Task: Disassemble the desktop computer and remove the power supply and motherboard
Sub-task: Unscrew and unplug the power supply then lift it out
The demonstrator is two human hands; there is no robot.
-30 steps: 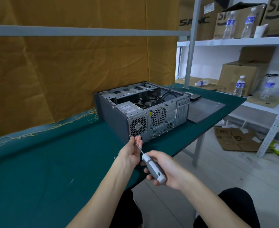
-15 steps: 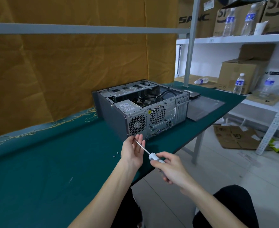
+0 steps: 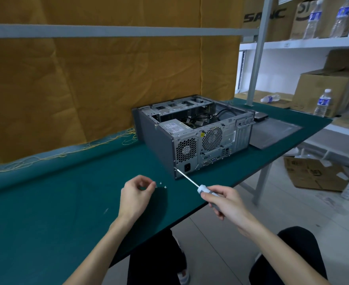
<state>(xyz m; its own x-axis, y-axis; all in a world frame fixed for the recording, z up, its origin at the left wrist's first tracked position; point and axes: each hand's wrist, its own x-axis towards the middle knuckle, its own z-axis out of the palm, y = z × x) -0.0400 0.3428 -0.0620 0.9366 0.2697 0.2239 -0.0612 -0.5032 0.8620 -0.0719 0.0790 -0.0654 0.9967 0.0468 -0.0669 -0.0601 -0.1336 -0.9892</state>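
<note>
The open grey computer case (image 3: 159, 138) lies on the green table (image 3: 56, 202), rear panel facing me. Its power supply (image 3: 174, 127) sits in the near left corner, above a fan grille (image 3: 186, 150). My right hand (image 3: 229, 205) grips a white-handled screwdriver (image 3: 190, 180); its tip touches the case's lower left rear corner. My left hand (image 3: 132, 196) hovers low over the mat left of the case, thumb and forefinger pinching a small screw (image 3: 156, 186). Two loose screws (image 3: 163, 185) lie just beside it. Cables show inside the case; the motherboard is mostly hidden.
The removed side panel (image 3: 272, 132) lies flat to the right of the case, with a dark flat device (image 3: 260, 116) behind it. The table's front edge runs diagonally near my knees. Shelves (image 3: 313, 43) with boxes and water bottles stand at the right. Yellow cloth hangs behind.
My left hand left the screwdriver tip and moved down-left to the mat with a screw. My right hand brought the screwdriver tip back to the case's lower rear corner.
</note>
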